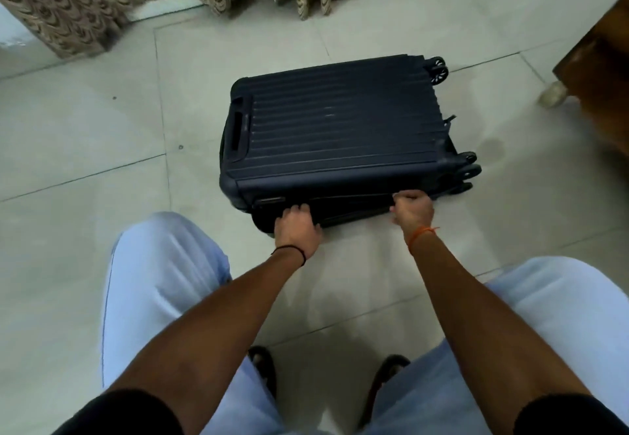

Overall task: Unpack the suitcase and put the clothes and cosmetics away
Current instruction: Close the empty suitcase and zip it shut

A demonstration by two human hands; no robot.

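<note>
Here both hands are curling into the near-side seam of the suitcase (337, 128), lying lengthwise left to right: left hand (296, 225) toward the handle end, right hand (412, 210) toward the wheels (lid barely parting).

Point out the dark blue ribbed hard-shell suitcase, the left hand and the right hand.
dark blue ribbed hard-shell suitcase (340, 121): head view, ribbed top shell.
left hand (296, 227): head view, back of hand.
right hand (413, 211): head view, knuckles.

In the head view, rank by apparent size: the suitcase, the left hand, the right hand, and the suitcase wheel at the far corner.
1. suitcase, by far the largest.
2. left hand and right hand: they look alike, so no ranking between them.
3. far-corner wheel, smallest, though distance shrinks it.
</note>
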